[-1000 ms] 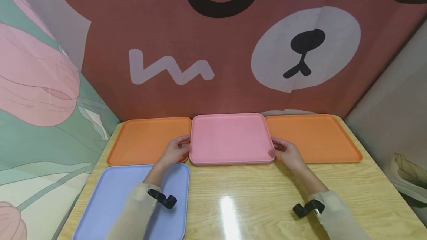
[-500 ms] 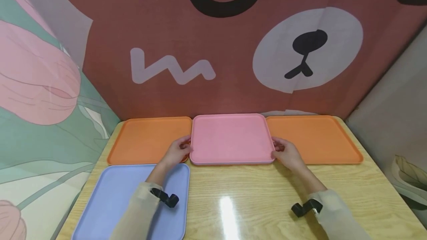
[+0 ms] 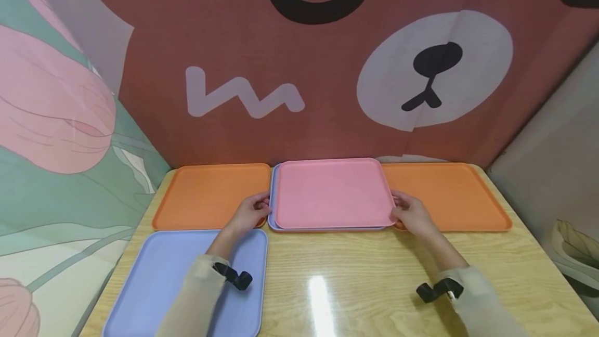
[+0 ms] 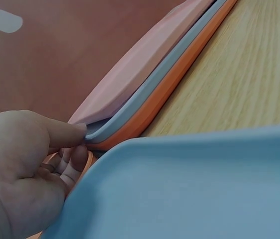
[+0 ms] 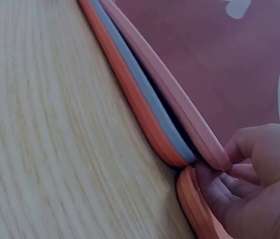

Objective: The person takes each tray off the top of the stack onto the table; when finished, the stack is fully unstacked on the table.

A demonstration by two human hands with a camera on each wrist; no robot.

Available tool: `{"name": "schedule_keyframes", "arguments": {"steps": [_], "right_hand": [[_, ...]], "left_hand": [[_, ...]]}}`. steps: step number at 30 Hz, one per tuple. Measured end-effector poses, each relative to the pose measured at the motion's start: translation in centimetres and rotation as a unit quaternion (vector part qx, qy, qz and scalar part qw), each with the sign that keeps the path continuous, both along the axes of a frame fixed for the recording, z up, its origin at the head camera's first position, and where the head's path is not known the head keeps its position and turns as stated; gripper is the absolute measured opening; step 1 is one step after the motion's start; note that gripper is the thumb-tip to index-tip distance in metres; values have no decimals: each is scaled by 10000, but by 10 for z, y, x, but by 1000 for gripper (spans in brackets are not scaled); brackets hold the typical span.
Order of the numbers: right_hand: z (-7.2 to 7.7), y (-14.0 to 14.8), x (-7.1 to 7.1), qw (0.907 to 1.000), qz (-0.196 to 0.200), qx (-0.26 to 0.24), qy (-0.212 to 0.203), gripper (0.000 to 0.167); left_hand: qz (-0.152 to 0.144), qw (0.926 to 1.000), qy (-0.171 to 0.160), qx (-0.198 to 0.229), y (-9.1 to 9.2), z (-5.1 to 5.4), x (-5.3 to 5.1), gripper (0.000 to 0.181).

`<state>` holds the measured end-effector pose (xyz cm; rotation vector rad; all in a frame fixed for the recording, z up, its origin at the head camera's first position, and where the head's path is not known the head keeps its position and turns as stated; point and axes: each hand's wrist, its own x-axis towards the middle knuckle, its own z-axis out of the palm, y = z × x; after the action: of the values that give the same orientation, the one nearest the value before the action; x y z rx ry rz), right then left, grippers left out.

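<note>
Pink tray (image 3: pixel 334 191) has shifted right, exposing blue tray (image 5: pixel 157 117) beneath and suggesting separation: right hand (image 3: pixel 413 216), fingers curled, pinches pink; left hand (image 3: pixel 248 214), likewise curled, pinches blue.

Was bright and even in the head view. Left a long white streak of glare (image 3: pixel 321 303) on the glossy pale-yellow wood-grain tabletop (image 3: pixel 346 264), below and between the left fingers (image 3: pixel 258 198) and the right fingers (image 3: pixel 403 197). Looked dimmer and cooler in both wrist views, with deep shadow under the flat rectangular pink plastic tray (image 5: pixel 194 129), left of the right fingers. Softened the large light-blue plastic tray (image 4: pixel 194 189) below the left fingers.
</note>
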<state>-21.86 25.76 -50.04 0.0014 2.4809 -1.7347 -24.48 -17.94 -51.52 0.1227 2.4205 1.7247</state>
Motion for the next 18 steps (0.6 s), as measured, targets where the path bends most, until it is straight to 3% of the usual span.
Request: {"name": "schedule_keyframes", "arguments": {"steps": [4,8,12,18], "right_hand": [[3,6,1,9996,-72,-253,52,64],[9,9,4,9964,179,-819,82,62],[11,10,6,9839,575,-1690,-40,64],[10,12,11,9640,894,-2504,37,65]], "left_hand": [[-37,9999,13,96,0,-1,-1,49],[-33,9999,-6,148,-1,-3,-1,49],[-16,9999,-71,153,-1,-3,-1,50],[-109,9997,-110,189,-1,1,0,50]]}}
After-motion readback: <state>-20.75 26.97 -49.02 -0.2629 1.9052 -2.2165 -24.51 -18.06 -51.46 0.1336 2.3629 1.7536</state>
